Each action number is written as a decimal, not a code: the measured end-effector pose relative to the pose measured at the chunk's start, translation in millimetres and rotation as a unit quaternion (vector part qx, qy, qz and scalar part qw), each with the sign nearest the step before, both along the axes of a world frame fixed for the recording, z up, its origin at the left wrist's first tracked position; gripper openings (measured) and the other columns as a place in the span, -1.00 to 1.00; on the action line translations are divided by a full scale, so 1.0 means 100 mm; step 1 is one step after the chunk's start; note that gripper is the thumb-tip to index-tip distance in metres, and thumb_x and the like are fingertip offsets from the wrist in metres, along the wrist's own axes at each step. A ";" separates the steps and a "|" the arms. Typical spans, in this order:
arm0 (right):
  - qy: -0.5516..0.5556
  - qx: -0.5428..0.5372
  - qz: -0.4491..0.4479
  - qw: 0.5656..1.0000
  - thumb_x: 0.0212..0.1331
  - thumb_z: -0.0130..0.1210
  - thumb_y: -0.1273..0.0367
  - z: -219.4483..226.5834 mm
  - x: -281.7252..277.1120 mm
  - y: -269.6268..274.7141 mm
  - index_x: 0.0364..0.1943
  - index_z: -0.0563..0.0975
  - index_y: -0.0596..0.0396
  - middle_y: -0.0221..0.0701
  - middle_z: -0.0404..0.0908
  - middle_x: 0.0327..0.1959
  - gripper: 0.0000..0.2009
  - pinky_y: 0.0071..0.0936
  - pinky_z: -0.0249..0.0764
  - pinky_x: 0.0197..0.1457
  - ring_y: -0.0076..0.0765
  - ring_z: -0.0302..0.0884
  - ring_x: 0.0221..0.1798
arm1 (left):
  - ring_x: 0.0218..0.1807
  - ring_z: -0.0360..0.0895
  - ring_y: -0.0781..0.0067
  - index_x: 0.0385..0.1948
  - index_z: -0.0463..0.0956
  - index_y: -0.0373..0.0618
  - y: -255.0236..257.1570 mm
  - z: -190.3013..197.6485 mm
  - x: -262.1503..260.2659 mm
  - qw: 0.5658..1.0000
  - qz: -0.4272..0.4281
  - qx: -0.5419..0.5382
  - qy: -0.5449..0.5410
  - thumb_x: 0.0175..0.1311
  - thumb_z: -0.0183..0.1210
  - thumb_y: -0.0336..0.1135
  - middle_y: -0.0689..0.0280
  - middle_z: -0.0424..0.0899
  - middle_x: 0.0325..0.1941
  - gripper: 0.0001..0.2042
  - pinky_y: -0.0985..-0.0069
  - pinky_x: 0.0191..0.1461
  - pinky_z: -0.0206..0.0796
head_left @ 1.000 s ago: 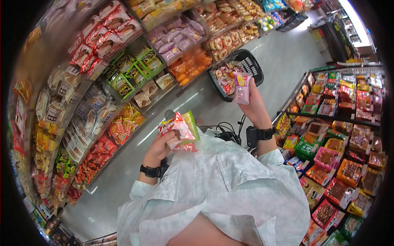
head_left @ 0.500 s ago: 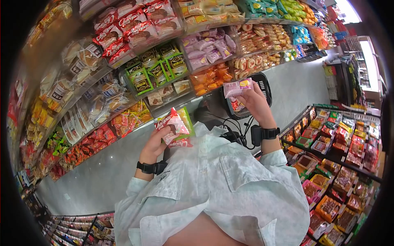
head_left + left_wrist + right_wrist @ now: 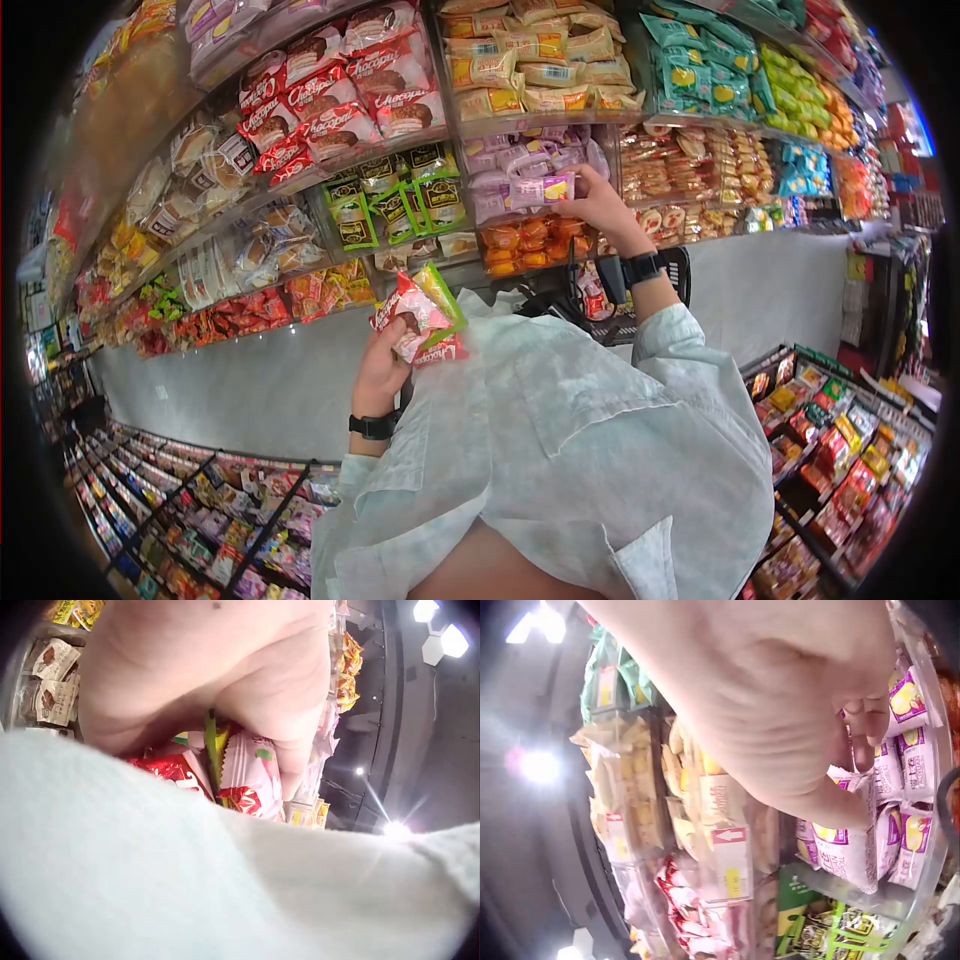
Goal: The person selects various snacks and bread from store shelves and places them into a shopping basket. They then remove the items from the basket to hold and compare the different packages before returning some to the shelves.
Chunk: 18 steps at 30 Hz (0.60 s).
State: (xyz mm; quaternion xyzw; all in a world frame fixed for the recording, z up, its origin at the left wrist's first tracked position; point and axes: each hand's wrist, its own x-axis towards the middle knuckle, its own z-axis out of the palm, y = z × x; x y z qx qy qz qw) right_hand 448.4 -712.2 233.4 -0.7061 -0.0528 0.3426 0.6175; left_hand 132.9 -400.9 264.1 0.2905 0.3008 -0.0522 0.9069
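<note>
In the head view my left hand grips a bunch of snack packets in front of the shirt. A red and white Chocopie packet lies at the front of the bunch, with a green-edged packet behind it. The left wrist view shows the packets' crimped ends below the palm. My right hand pinches one end of a purple and white snack packet, thumb along its side in the right wrist view. That packet is over a shelf bin of similar purple packets.
Below the purple bin is a bin of orange-wrapped snacks. Green packets fill the bin to its left, Chocopie packets the one above those. A black basket is behind my right wrist. Another snack rack stands at the right.
My right hand has carried the purple packet from over the basket up and left to the purple bin. The view has turned toward the shelves. My left hand still holds its packets.
</note>
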 end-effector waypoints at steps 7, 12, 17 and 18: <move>-0.167 -0.218 0.178 0.945 -0.06 0.51 0.36 -0.41 0.54 0.04 0.24 0.48 0.10 -0.15 0.67 0.02 -0.32 -0.26 0.55 0.21 -0.08 0.64 0.06 | 0.00 0.63 0.43 0.12 0.51 -0.15 -0.59 0.15 0.02 0.991 0.112 0.019 0.072 0.48 0.22 -0.28 0.37 0.64 -0.05 -0.72 0.33 0.20 0.52; -0.330 -0.304 0.194 0.872 -0.10 0.56 0.18 -0.56 0.45 0.01 0.17 0.55 0.03 -0.07 0.67 0.06 -0.32 -0.08 0.53 0.27 0.11 0.58 0.20 | 0.04 0.62 0.41 0.17 0.48 -0.16 -0.75 0.16 -0.04 0.979 0.170 0.013 0.116 0.49 0.20 -0.29 0.35 0.64 -0.02 -0.69 0.30 0.25 0.50; -0.329 -0.241 0.181 0.895 0.02 0.41 0.36 -0.54 0.39 0.02 0.07 0.60 -0.06 -0.08 0.62 0.04 -0.55 -0.06 0.53 0.24 0.14 0.53 0.19 | 0.15 0.62 0.34 0.24 0.45 -0.20 -0.78 0.27 0.02 0.991 0.116 0.019 0.065 0.51 0.17 -0.27 0.27 0.64 0.12 -0.63 0.27 0.31 0.47; -0.331 -0.250 0.173 0.893 0.02 0.39 0.39 -0.60 0.38 0.02 0.07 0.59 -0.07 -0.08 0.59 0.05 -0.55 -0.06 0.53 0.23 0.16 0.54 0.18 | 0.17 0.61 0.33 0.25 0.45 -0.21 -0.77 0.28 0.02 0.993 0.101 0.019 0.052 0.51 0.17 -0.27 0.25 0.64 0.15 -0.62 0.26 0.32 0.46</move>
